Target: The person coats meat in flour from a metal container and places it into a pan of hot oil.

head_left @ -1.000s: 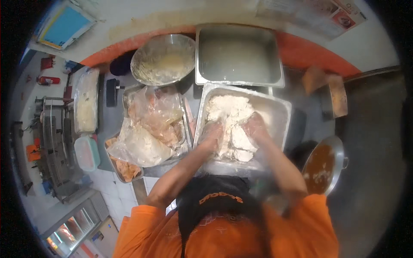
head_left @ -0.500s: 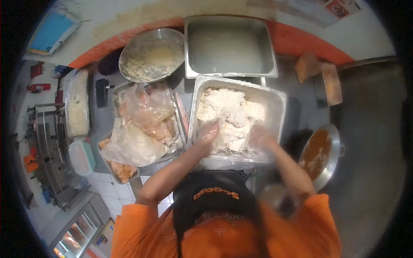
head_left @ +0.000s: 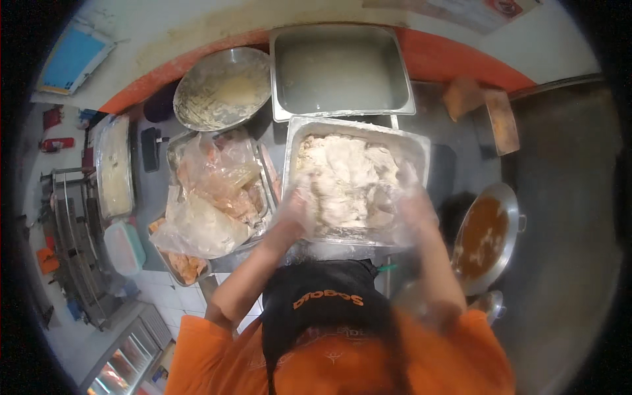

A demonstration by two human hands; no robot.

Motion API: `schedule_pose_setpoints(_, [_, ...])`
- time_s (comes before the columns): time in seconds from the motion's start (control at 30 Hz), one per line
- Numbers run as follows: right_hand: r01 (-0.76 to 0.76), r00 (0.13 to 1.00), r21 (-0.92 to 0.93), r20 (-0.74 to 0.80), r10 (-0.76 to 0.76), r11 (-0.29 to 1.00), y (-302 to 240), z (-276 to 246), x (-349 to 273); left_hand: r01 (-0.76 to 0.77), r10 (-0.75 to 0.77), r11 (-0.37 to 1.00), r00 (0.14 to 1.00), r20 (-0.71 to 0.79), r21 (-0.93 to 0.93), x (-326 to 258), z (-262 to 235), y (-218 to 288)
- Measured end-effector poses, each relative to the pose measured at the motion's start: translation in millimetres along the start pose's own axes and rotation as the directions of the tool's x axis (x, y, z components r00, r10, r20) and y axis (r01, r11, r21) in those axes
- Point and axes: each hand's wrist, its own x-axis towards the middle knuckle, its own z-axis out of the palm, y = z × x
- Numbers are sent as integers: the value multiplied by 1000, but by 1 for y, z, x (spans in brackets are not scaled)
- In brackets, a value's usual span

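Inside a rectangular steel pan (head_left: 408, 149), set near the middle of a grey counter (head_left: 431, 107), sits a broad heap of flour-coated lumps (head_left: 345, 174), pale and uneven, with more white powder around its edges. The person's left hand (head_left: 297, 209) is at the pan's left side and the right hand (head_left: 416, 205) at its right side, so the heap lies between them. Both hands are blurred, and I cannot tell whether the fingers are apart, together or closed on anything. The step in hand looks like working flour over the lumps by hand. The next move, as I judge it, calls for both hands to come in from the sides, reach beneath the heap, and lift and turn it gently, keeping loose flour within the walls. Just beyond is a deep steel container (head_left: 406, 85) of cloudy liquid, with a round steel bowl (head_left: 255, 69) smeared with pale batter to its left. Nearer, left of the pan, a metal tray (head_left: 261, 178) carries orange-tinted pieces, apparently raw meat, partly covered by clear plastic bags (head_left: 210, 227). Off to the right, a round metal pan (head_left: 511, 245) holds orange-brown liquid with pale patches. The person wears an orange shirt (head_left: 461, 355) and black apron (head_left: 316, 283).
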Motion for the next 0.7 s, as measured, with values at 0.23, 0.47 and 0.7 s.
schedule_pose_setpoints(0.23, [-228, 951, 485, 296, 87, 844, 108, 55, 89, 220, -211, 974, 967, -141, 50, 31, 6, -20])
schedule_pose_setpoints(0.47, [-51, 993, 343, 120, 10, 938, 75, 64, 68, 374, -329, 861, 926, -185, 345, 27, 72, 55])
schedule_pose_setpoints(0.7, [229, 971, -529, 65, -230, 817, 46, 32, 15, 302, -297, 951, 825, -480, -69, 7, 56, 76])
